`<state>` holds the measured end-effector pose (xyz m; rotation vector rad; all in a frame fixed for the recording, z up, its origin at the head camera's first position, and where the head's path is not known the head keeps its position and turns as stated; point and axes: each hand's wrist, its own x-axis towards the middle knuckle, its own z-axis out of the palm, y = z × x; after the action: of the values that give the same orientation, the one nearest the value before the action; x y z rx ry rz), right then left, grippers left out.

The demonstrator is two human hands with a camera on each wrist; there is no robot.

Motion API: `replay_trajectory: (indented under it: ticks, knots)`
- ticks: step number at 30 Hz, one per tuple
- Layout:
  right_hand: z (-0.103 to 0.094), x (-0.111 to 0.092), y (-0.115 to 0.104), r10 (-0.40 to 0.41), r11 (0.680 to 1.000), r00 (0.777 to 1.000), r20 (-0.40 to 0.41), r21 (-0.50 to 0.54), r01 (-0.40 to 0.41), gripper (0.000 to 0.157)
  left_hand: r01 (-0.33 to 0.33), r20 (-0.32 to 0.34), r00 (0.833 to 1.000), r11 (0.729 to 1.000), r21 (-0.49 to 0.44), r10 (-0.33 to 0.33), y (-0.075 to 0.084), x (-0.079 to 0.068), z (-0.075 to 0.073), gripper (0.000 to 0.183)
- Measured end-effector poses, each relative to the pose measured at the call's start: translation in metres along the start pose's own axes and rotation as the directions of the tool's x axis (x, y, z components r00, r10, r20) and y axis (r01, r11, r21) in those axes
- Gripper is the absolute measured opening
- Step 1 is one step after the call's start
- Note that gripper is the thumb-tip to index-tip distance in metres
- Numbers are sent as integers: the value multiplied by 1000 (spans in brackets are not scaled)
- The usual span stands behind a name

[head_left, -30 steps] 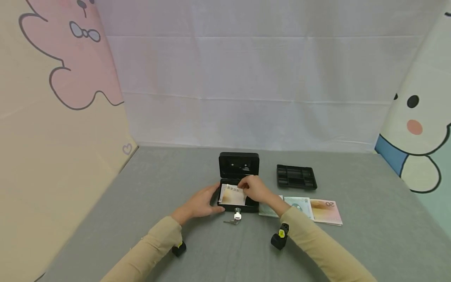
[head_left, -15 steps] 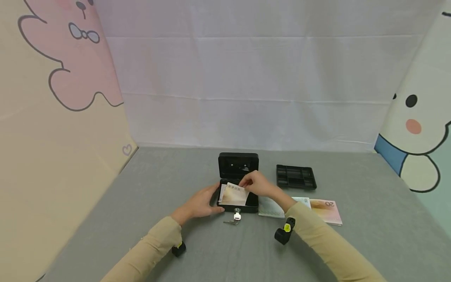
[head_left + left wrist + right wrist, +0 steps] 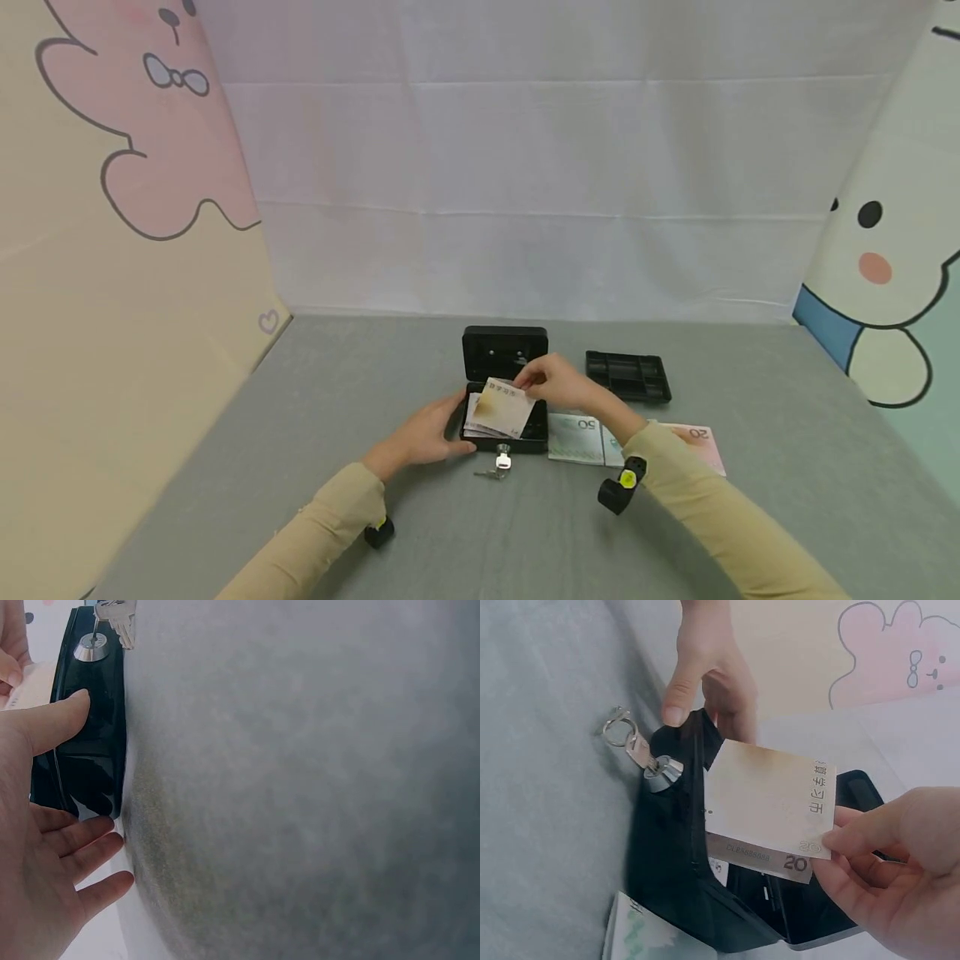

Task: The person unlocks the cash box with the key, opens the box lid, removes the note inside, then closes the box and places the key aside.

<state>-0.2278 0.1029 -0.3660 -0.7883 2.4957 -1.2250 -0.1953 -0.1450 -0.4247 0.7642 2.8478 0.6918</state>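
Observation:
Between the thumb and fingers of my right hand [image 3: 558, 382] is a stack of play banknotes [image 3: 769, 799], marked 20. The notes tilt up out of the black cash box [image 3: 504, 446], whose lid [image 3: 506, 353] stands raised. My left hand [image 3: 424, 433] rests against the box's front left corner. In the left wrist view its thumb lies on the front wall, and its fairly straight fingers [image 3: 94, 859] are spread by the side. A key [image 3: 503, 461] sits in the front lock, with another hanging from its ring. Part of the box's inside is hidden by the notes.
Right of the box lie green notes marked 50 [image 3: 576, 439], with pale notes [image 3: 612, 450] and pink notes marked 20 [image 3: 705, 446] beside them, partly under my right forearm. A black compartment tray [image 3: 628, 377] lies behind them on the grey table [image 3: 360, 358].
My right hand has moved up and to the right, lifting and tilting the banknotes out of the box. My left hand has stayed at the box's corner.

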Motion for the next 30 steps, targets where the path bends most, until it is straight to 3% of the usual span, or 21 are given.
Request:
replay_trajectory:
  ticks: [4, 13, 30]
  knots:
    - [-7, -4, -3, 31, 1000, 1000, -5, 2, -31, 19, -4, -1, 1000, 1000, -4, 4, 0, 0, 0, 85]
    - [-31, -24, -9, -8, 1000, 1000, -8, 0, 8, 19, -16, -9, 1000, 1000, 11, 16, -1, -1, 1, 85]
    - [-65, -89, -11, 52, 999, 997, 64, 11, -53, 17, -6, -10, 1000, 1000, 28, 7, -3, 0, 4, 87]
